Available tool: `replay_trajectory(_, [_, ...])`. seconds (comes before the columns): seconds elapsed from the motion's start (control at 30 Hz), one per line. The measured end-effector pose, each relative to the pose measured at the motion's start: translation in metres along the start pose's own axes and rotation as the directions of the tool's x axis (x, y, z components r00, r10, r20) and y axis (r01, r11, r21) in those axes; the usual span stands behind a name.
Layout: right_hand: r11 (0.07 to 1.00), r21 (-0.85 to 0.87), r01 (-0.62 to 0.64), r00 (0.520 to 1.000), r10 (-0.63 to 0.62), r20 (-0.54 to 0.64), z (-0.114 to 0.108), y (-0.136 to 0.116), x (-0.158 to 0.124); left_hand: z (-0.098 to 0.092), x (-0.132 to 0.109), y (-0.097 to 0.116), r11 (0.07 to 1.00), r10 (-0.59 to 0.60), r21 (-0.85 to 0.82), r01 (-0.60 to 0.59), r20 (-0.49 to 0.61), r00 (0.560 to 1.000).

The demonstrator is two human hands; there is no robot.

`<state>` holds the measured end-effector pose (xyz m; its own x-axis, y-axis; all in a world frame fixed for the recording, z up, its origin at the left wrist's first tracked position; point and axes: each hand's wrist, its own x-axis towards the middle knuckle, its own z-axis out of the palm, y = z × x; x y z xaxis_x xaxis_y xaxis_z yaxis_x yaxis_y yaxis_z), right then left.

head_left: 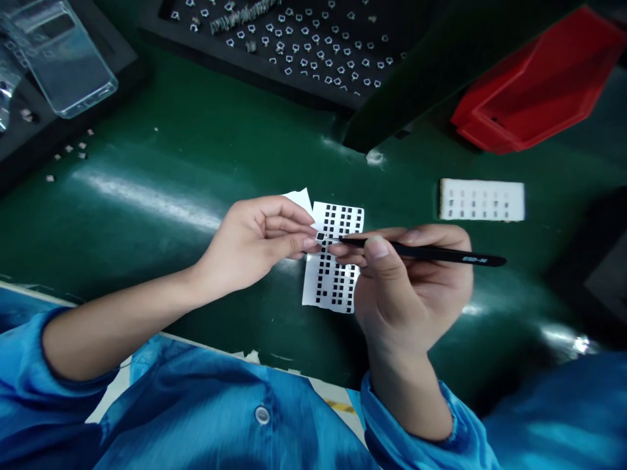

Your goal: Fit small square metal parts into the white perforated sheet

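My left hand [264, 241] pinches a tiny square part [321, 236] with a dark middle and a pale rim between thumb and fingertips. Black tweezers [431, 253] lie in the closed fingers of my right hand [406, 281], their tips pointing left at the small part; whether they touch it I cannot tell. Beneath both hands is a white sheet [309, 294] with rows of small black squares, some spots in the rows bare. A second piece of white paper [300, 197] shows partly behind my left hand.
A dark foam tray [323, 88] with many small metal frames sits at the back. A red bin [529, 91] stands back right, a white block [482, 199] with rows of marks before it. Clear phone-shaped cases [63, 59] rest on a black tray, left, near several tiny loose pieces [68, 149].
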<state>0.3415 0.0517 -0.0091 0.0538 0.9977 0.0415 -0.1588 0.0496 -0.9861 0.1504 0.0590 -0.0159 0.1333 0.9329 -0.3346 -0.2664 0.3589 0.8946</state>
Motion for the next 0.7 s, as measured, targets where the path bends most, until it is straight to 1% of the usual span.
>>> replay_trajectory(0.2, [1.000,-0.029,-0.002,1.000,0.001,-0.007,0.000,0.002,0.000,0.001,-0.001,0.001,1.000,0.013,0.027,-0.011,-0.053,0.998])
replay_trajectory(0.33, [0.999,-0.040,0.005,1.000,-0.005,0.010,-0.001,0.004,0.001,0.001,-0.001,0.001,1.000,0.008,0.014,-0.008,-0.048,0.999])
replay_trajectory(0.5, [0.998,-0.068,-0.001,1.000,0.001,-0.007,-0.002,0.007,0.004,0.002,0.000,0.003,0.997,-0.057,-0.044,0.056,-0.034,0.998])
replay_trajectory(0.7, [0.995,-0.100,0.018,0.999,-0.021,-0.033,-0.005,0.014,0.007,0.002,0.001,0.002,0.974,-0.141,-0.183,0.134,-0.028,0.990])
